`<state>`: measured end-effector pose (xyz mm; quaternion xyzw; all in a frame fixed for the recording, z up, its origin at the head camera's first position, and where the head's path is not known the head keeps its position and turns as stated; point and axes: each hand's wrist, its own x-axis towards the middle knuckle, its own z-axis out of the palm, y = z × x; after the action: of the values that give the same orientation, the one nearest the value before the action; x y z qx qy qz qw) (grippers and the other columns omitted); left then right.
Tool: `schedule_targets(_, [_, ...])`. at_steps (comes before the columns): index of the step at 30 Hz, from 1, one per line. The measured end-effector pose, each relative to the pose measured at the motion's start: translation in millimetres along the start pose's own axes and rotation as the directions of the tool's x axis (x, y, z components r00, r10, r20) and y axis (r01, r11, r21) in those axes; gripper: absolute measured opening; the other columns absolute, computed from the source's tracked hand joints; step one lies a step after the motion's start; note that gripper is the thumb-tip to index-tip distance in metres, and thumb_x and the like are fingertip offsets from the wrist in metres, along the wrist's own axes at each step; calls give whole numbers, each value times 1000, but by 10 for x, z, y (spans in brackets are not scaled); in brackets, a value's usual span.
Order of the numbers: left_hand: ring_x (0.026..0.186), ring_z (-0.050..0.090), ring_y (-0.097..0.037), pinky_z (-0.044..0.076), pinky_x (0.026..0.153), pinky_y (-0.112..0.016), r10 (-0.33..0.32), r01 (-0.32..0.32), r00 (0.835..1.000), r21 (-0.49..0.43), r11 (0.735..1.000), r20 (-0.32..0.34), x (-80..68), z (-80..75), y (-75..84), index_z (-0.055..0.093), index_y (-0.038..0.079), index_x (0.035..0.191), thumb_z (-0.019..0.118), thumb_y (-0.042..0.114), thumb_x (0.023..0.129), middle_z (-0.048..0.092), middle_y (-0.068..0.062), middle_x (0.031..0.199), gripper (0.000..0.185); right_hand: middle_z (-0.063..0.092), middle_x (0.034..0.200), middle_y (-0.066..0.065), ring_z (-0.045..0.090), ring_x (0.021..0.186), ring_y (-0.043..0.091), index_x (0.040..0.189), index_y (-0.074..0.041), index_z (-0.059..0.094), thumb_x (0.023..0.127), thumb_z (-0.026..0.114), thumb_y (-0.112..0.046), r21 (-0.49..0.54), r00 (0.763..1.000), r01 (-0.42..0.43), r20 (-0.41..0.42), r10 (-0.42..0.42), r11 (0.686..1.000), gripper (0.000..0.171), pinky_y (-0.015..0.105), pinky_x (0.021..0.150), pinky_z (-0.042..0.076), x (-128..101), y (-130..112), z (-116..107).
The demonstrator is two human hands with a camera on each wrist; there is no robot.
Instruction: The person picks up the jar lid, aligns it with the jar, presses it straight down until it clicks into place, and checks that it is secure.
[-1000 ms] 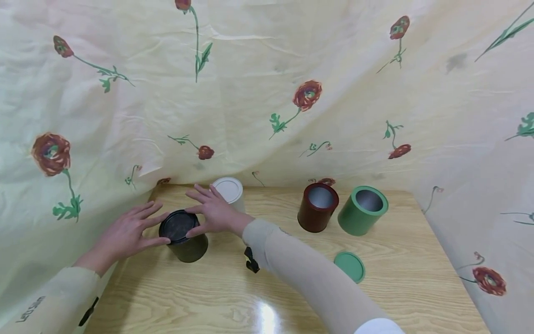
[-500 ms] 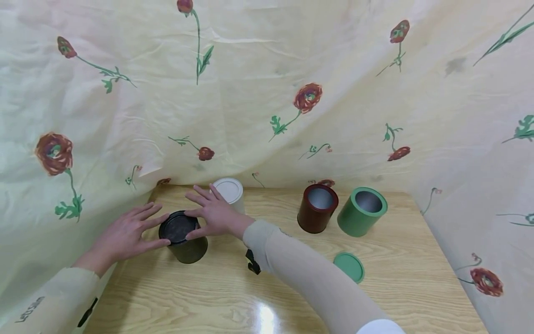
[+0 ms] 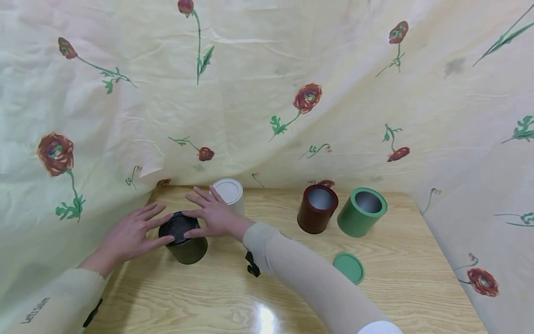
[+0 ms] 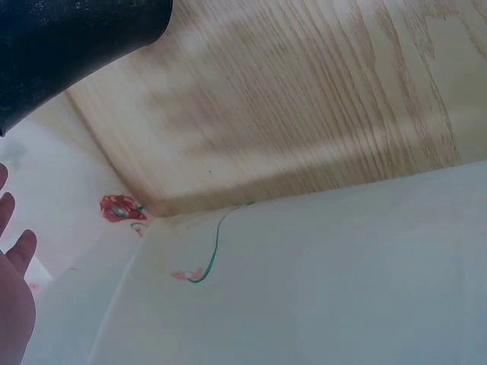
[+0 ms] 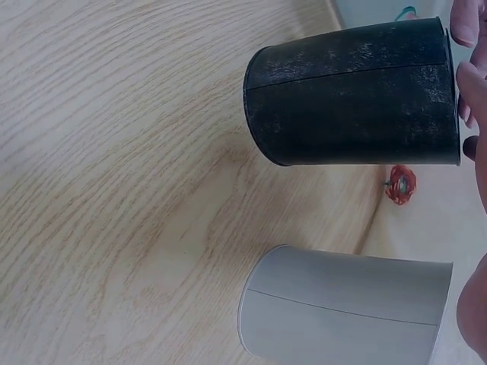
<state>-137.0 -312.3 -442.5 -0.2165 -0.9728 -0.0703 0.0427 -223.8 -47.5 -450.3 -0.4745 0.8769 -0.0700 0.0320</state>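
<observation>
In the head view, a black cylindrical can [image 3: 189,253] with a round black lid [image 3: 177,227] on top stands upright on the wood-grain counter [image 3: 200,297], toward its far left. The left hand [image 3: 129,234] and right hand [image 3: 217,215] flank it with fingers spread and extended, thumb and forefinger of each at the lid's edge; neither is wrapped around the can. Behind the right hand stands a white cylindrical can [image 3: 234,190], lid on. Well to the right are a dark red open can [image 3: 314,215] and a green open can [image 3: 356,220], with a flat green round lid [image 3: 349,268] nearer the person.

The left wrist view catches only part of the black can and a few left-hand fingers.

In the right wrist view, right-hand fingertips sit at the black can's rim; the white can stands apart beside it.
</observation>
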Motion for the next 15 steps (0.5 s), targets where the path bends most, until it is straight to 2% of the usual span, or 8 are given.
schedule_targets(15, [146, 47, -48, 43, 114, -67, -5, 5, 1000, -3, 1000, 4, 29, 10, 29, 71, 14, 143, 77, 62, 90, 54, -23, 158, 72, 24, 178, -1, 4, 167, 25, 153, -36, 61, 95, 66, -71, 22, 998, -62, 12, 62, 998, 68, 52, 134, 5, 32, -77, -42])
